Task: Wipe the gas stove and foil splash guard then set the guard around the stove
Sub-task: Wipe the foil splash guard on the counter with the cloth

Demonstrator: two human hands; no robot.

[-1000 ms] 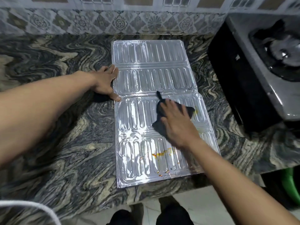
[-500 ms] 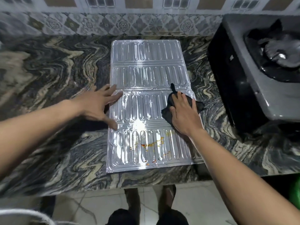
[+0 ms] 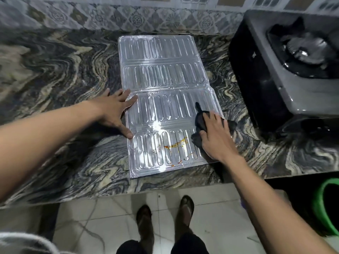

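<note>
The silver foil splash guard (image 3: 161,77) lies flat and unfolded on the marbled counter (image 3: 60,74), ribbed panels facing up. Orange grease streaks (image 3: 175,144) mark its nearest panel. My left hand (image 3: 117,111) rests spread on the guard's left edge, fingers apart, pinning it down. My right hand (image 3: 215,136) presses a dark cloth (image 3: 200,121) flat against the guard's right edge, just right of the streaks. The gas stove (image 3: 293,92), grey on top with a black side, stands at the right with its burner (image 3: 304,50) showing.
A patterned tile backsplash (image 3: 128,17) runs behind the counter. The counter's front edge is close to the guard's near end. Below are a tiled floor, my feet in sandals (image 3: 165,213), and a green bucket (image 3: 326,204) at the lower right.
My right hand has slid the cloth rightward to the guard's right edge. My left hand has moved down the left edge toward me. The view has shifted back a little.
</note>
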